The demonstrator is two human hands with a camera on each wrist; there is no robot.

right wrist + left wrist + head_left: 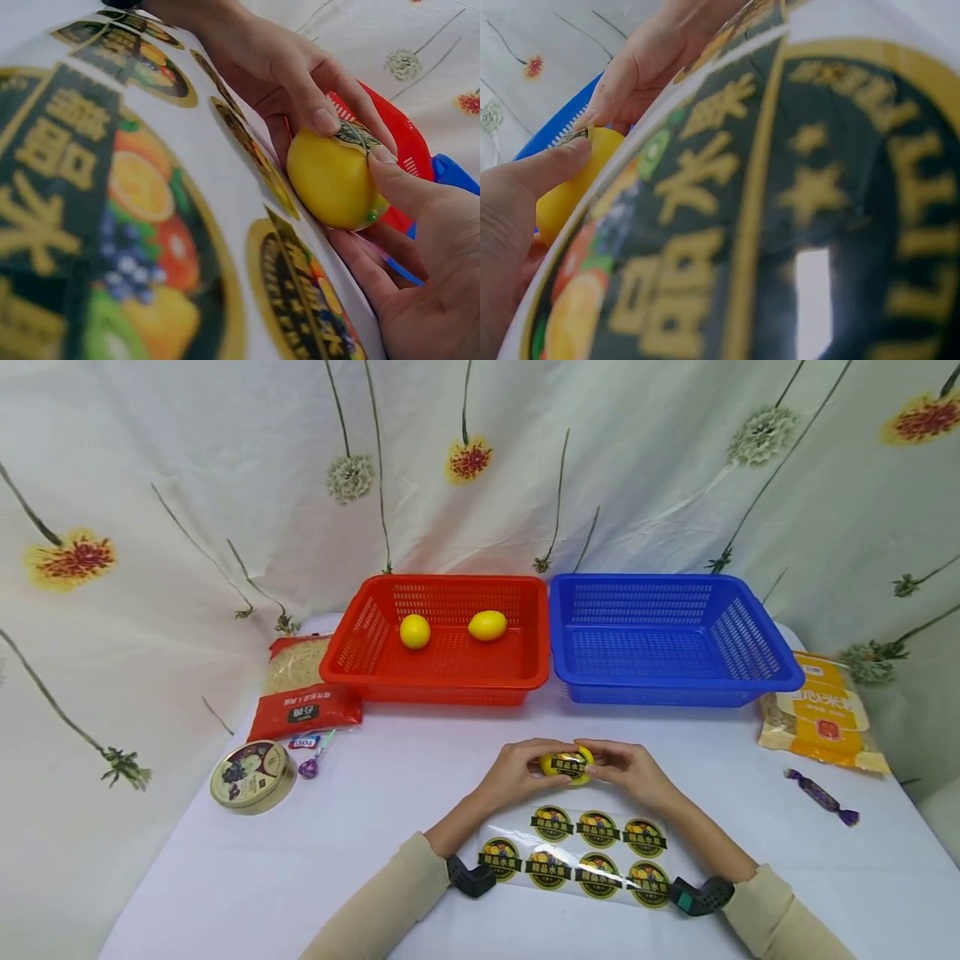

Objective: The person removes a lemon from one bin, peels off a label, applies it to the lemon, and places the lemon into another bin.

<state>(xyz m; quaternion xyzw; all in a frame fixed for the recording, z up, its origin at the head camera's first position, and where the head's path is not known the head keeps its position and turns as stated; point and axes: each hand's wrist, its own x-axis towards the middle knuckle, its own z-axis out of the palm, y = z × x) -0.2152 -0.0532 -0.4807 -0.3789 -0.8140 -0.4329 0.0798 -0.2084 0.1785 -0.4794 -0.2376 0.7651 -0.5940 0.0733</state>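
Note:
Between both hands is a yellow lemon (pixel 330 180) with a black-and-gold round sticker (pixel 570 765) on its upper side. My left hand (pixel 519 770) grips the lemon from the left, its thumb on the sticker's edge. From the other side my right hand (pixel 628 770) holds it, thumb pressed at the sticker's right end. Just below the hands lies a clear sheet of round fruit stickers (pixel 547 866), in two rows with a gap at the upper left. In the left wrist view the sheet hides much of the lemon (pixel 570 187).
A red basket (pixel 435 687) with two lemons (pixel 488 625) stands behind, beside a blue basket (pixel 675 689). Left are a red food bag (pixel 303 706), a round tin (pixel 253 775) and a lollipop (pixel 309 767). Right are a yellow bag (pixel 825 714) and a wrapped candy (pixel 821 797).

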